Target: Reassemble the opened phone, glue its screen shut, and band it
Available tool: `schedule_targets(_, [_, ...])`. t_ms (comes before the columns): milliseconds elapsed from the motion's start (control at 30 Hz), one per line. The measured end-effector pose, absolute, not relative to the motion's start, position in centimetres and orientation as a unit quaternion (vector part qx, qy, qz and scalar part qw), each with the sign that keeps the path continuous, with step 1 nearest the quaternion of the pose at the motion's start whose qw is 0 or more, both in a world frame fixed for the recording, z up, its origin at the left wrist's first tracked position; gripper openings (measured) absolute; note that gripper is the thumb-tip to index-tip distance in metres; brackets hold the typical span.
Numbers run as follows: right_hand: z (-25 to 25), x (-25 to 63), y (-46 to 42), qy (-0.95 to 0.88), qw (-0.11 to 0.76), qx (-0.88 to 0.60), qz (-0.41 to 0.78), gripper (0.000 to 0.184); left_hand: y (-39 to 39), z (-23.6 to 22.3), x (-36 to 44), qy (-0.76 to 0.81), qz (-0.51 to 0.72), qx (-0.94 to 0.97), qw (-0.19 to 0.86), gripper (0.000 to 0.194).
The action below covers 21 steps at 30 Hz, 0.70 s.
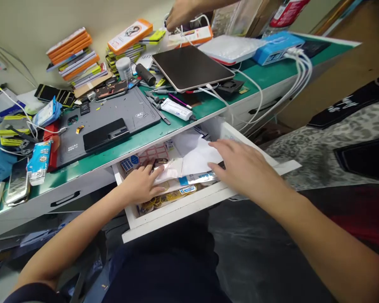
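Observation:
A white drawer [177, 210] is pulled out from under the green-topped bench, and both my hands are inside it. My left hand [142, 184] rests at its left side, fingers spread over small packets and a clear-looking sheet. My right hand [238, 170] reaches in from the right, thumb and fingers apart at the edge of a white paper [196, 153]. A dark object shows partly beside its thumb, mostly hidden. Yellow rubber-band-like loops [158, 203] lie along the drawer's front, near a red-patterned sheet [154, 152].
On the bench are a grey repair mat [113, 115] with a phone [105, 134], a glue tube [177, 109], a dark tablet [192, 67] and a blue charging hub [278, 47] trailing white cables. Another person's hand [181, 14] reaches in above stacked boxes [78, 59].

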State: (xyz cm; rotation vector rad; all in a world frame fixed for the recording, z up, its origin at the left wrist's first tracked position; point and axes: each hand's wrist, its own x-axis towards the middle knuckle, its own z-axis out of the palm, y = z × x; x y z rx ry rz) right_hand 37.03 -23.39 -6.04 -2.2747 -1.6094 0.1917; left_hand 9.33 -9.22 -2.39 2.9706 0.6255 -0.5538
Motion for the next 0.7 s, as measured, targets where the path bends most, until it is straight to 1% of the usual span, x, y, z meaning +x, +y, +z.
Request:
schedule_targets(100, [-6.1, 36.6, -22.5, -0.562, 0.121, -0.815, 0.076, 0.054, -10.0, -3.9, 8.6, 0.221, -0.195, 0.956, 0.002, 0.060])
schedule_targets(233, [-5.2, 36.1, -21.0, -0.565, 0.059, -0.814, 0.123, 0.044, -11.1, -4.0, 7.2, 0.215, -0.218, 0.952, -0.015, 0.073])
schedule_targets(333, [-4.2, 35.6, -20.5, -0.579, 0.027, -0.798, 0.167, 0.038, -12.0, -2.6, 6.4, 0.182, -0.245, 0.952, -0.016, 0.077])
schedule_targets(367, [-3.8, 35.4, -20.6, -0.584, 0.020, -0.791, 0.183, 0.038, -12.2, -1.8, 6.1, 0.169, -0.254, 0.952, -0.013, 0.075])
schedule_targets(467, [-3.2, 35.0, -21.1, -0.602, 0.011, -0.767, 0.220, 0.037, -12.7, 1.3, 6.2, 0.129, -0.266, 0.955, 0.004, 0.058])
schedule_targets(500, [-3.0, 34.9, -21.3, -0.610, 0.012, -0.759, 0.228, 0.037, -12.6, 2.4, 6.6, 0.122, -0.264, 0.957, 0.009, 0.056])
schedule_targets(567, [-2.9, 34.8, -21.6, -0.625, 0.016, -0.744, 0.236, 0.037, -12.1, 3.9, 8.2, 0.135, -0.244, 0.960, 0.000, 0.061])
schedule_targets(600, [-2.8, 34.8, -21.7, -0.630, 0.018, -0.739, 0.236, 0.038, -11.7, 4.1, 9.3, 0.153, -0.223, 0.963, -0.015, 0.064])
schedule_targets(633, [-2.8, 34.9, -21.9, -0.633, 0.019, -0.738, 0.232, 0.039, -11.3, 4.0, 10.6, 0.175, -0.197, 0.964, -0.033, 0.063])
schedule_targets(700, [-2.9, 35.2, -22.2, -0.631, 0.018, -0.745, 0.213, 0.039, -10.4, 2.5, 13.1, 0.198, -0.156, 0.966, -0.062, 0.053])
